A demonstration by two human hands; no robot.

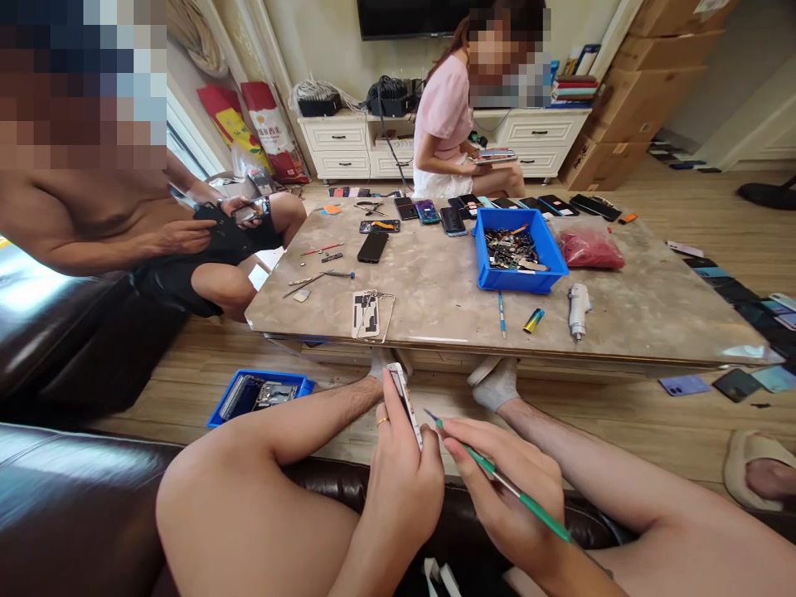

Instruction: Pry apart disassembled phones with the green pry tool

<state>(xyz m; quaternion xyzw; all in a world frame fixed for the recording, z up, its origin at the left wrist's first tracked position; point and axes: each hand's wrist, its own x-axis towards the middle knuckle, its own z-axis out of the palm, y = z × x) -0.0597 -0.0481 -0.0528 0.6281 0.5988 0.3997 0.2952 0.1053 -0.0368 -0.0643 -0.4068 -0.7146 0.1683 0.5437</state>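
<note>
Between my knees, my left hand [404, 464] grips a white phone [405, 405] tilted on edge, its inner side turned to the right. My right hand [510, 481] is closed around a thin green-handled tool [541, 516] with a pointed dark tip, held like a pen. That tip sits just right of the phone, apart from it as far as I can see. On the table edge beyond lies a pale plate with dark cut-outs [366, 315] and a wire-like frame. A blue pen-like tool [502, 315] and a white electric screwdriver [578, 311] are farther right.
A low table [435, 307] spans the space ahead, bearing a blue bin [522, 280] of small parts, a bag of red material [590, 249] and several phones. Another blue bin [304, 386] stands on the floor at left. Two people sit nearby, each holding a device.
</note>
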